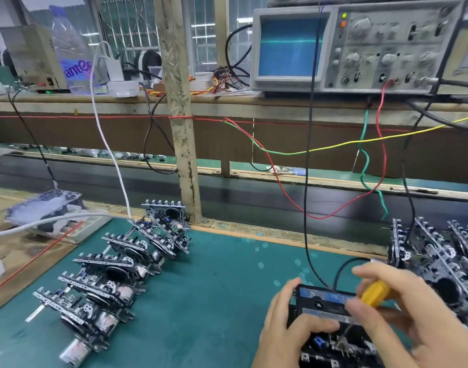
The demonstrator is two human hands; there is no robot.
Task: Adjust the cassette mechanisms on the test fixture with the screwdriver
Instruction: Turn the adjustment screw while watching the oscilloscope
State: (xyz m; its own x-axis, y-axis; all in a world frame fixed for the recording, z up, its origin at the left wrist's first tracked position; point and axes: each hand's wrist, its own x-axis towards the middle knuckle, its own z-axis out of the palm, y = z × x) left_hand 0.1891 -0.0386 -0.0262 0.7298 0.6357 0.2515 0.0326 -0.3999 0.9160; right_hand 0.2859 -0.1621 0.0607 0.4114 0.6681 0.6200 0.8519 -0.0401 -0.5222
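Head view: right hand (402, 312) pinches yellow plastic screwdriver (375, 292); left hand (288, 330) grips black fixture (325, 304).

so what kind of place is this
Most likely an electronics assembly or test bench in a factory. An oscilloscope sits on the shelf with test wires hanging down, and rows of cassette mechanisms wait on the green mat while a hand turns a yellow screwdriver.

Screwdriver (375, 293) shaft and tip blurred, hidden behind right hand (408, 314); test fixture (331, 328) cut off at frame's lower edge.
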